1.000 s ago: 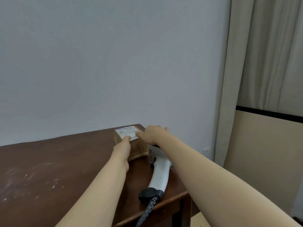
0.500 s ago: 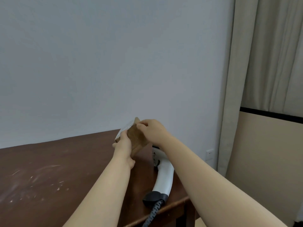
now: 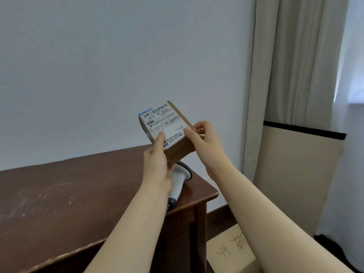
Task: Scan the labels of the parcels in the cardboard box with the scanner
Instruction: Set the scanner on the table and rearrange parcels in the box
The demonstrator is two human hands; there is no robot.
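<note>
A small brown parcel [image 3: 178, 149] with a white barcode label [image 3: 163, 121] is held up in the air above the table's right end, label facing me. My left hand [image 3: 156, 160] grips its lower left corner, thumb on the label. My right hand [image 3: 201, 137] pinches its right edge. Below the parcel, the white scanner [image 3: 180, 179] lies on the table, partly hidden behind my left wrist. A cardboard box [image 3: 230, 251] with handwriting on its flap stands on the floor at the lower right.
The dark wooden table [image 3: 59, 198] fills the lower left, its right corner near the scanner. A plain wall stands behind it. A pale curtain [image 3: 285, 75] hangs at the right.
Both hands lifted the parcel off the table and tilted it so its label faces me. The view has swung down and right, showing the box on the floor.
</note>
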